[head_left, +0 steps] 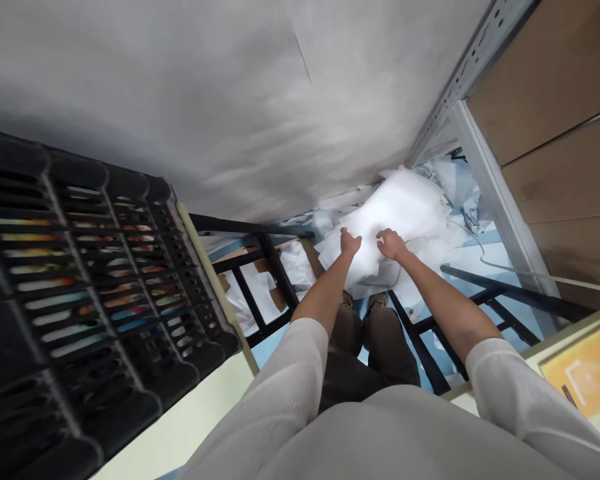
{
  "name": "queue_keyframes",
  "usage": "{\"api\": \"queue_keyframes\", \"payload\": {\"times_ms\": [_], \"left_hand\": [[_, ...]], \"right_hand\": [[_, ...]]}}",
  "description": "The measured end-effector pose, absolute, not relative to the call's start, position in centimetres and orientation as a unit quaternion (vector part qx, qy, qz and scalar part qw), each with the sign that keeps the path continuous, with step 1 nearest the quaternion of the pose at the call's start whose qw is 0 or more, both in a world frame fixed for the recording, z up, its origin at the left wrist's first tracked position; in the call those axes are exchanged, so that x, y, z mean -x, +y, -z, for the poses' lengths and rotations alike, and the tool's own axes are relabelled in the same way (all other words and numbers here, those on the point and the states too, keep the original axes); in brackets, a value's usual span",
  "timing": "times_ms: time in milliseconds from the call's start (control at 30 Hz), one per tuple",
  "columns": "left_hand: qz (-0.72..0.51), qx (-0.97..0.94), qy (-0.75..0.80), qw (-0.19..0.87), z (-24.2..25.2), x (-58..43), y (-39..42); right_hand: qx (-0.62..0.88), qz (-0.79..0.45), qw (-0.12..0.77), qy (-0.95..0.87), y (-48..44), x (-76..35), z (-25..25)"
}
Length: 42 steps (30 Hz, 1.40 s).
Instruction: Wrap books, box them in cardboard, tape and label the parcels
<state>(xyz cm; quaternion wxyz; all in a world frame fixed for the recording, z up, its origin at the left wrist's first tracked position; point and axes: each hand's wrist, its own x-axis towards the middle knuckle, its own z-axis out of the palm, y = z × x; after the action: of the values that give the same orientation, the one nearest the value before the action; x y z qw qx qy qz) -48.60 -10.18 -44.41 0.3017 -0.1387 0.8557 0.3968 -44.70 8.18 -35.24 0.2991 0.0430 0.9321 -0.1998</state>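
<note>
A heap of white sheets [405,203], thin like paper or film, lies on the floor beyond my feet. Over its near part is my left hand [351,241], thumb and fingers apart with nothing visible between them. A short gap to the right, my right hand [391,244] has bent fingers that stand apart from its thumb, and I see nothing in it. Whether either hand touches the sheets cannot be made out. My shoes [377,301] are at the near edge of the heap.
At left stands a black slotted crate [105,280] of colourful flat items on a pale yellow surface [180,410]. Black metal frames [275,273] flank my legs. A pale cable [520,270] crosses at right, by a grey post [505,200] and brown boxes [555,100]. A grey wall [230,100] rises ahead.
</note>
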Motion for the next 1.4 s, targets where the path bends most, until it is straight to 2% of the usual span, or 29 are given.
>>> {"api": "queue_keyframes", "payload": {"times_ms": [233,500,767,1033,1200,1400], "left_hand": [[-0.338,0.194,0.86,0.33,44.6,48.2,-9.4],[-0.295,0.189,0.899,0.265,42.6,48.2,-8.8],[-0.264,0.156,0.908,0.285,42.9,49.3,-8.7],[-0.299,0.155,0.891,0.305,42.2,49.1,-8.8],[-0.271,0.149,0.899,0.31,42.2,49.5,-8.6],[-0.315,0.141,0.901,0.262,40.6,49.8,-8.8]], "right_hand": [[-0.056,0.204,0.322,0.923,8.7,44.1,34.6],[-0.068,0.218,0.339,0.913,9.1,43.7,32.6],[-0.074,0.226,0.319,0.918,10.0,43.9,33.9],[-0.079,0.239,0.312,0.916,9.9,43.9,32.8],[-0.075,0.257,0.309,0.913,10.5,43.8,32.1],[-0.096,0.26,0.311,0.909,10.7,43.8,31.7]]}}
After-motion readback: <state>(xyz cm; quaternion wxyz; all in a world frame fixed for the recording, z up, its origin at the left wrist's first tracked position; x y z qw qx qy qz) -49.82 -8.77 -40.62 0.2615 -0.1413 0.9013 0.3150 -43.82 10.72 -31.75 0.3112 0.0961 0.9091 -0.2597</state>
